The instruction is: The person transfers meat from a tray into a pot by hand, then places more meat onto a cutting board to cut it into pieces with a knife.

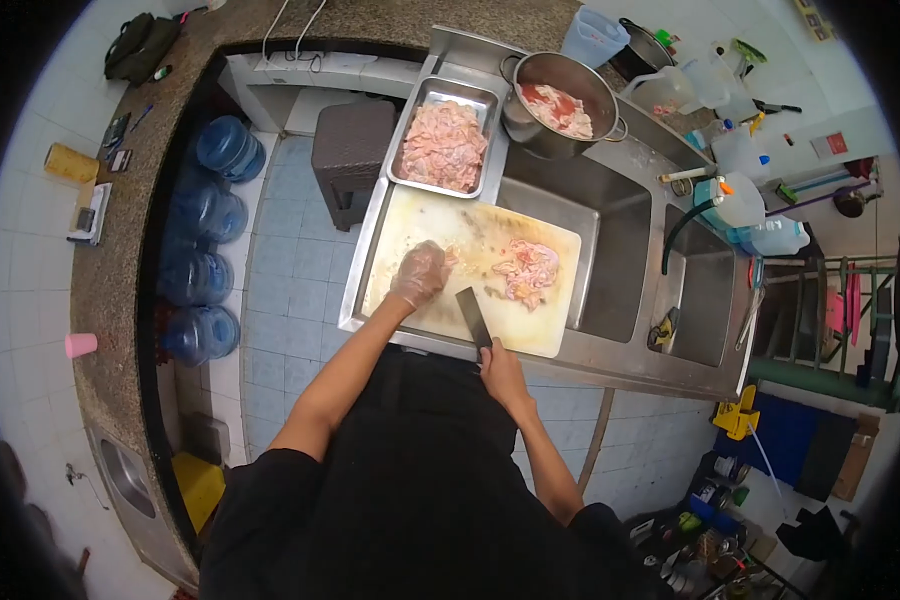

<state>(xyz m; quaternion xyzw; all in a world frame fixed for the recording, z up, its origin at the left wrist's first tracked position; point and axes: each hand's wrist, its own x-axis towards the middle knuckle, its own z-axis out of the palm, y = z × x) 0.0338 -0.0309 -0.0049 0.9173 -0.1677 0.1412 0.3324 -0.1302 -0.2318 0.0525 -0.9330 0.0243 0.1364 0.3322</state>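
My left hand [422,274], in a clear plastic glove, rests on the white cutting board [410,220] with its fingers curled over a small piece of raw chicken [451,262]. My right hand [504,374] is closed around the handle of a cleaver [473,315], at the board's near edge. The broad blade lies over the board, pointing away from me and apart from the meat. Right of the blade is a loose pile of raw chicken [528,272]. Beyond the board stands a steel tray [397,170] heaped with more raw chicken pieces [442,143].
A large steel pot [545,142] with meat in reddish liquid stands at the back. The board lies beside a steel sink basin [620,260]; a smaller basin [705,300] is farther right. A brown stool [355,145] and several blue water jugs [210,212] are at left.
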